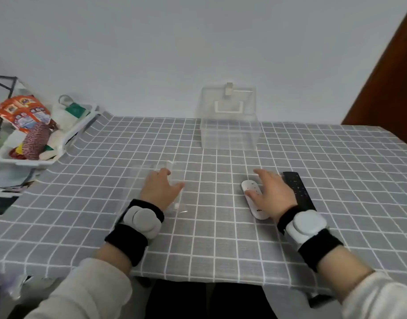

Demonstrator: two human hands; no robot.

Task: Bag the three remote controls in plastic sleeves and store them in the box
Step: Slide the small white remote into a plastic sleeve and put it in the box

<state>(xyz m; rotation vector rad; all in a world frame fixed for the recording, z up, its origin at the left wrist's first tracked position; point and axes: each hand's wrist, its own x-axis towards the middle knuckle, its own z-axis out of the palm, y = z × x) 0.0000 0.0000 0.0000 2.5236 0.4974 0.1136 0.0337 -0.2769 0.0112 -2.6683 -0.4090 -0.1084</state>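
Observation:
My left hand point(159, 188) lies flat, fingers spread, on clear plastic sleeves point(149, 174) on the grey checked tablecloth. My right hand point(272, 192) rests over the remotes, its thumb on a white remote control point(250, 192) and its fingers apart. A black remote control point(298, 187) lies just right of that hand, partly under it. Whether a third remote lies beneath the hand is hidden. The clear plastic box point(230, 134) stands at the back of the table with its lid point(227, 102) up against the wall.
A white tray point(66, 137) with snack packets and bags sits off the table's left edge. A brown door point(391, 88) is at the right. The table's front edge point(197, 279) runs just before my forearms.

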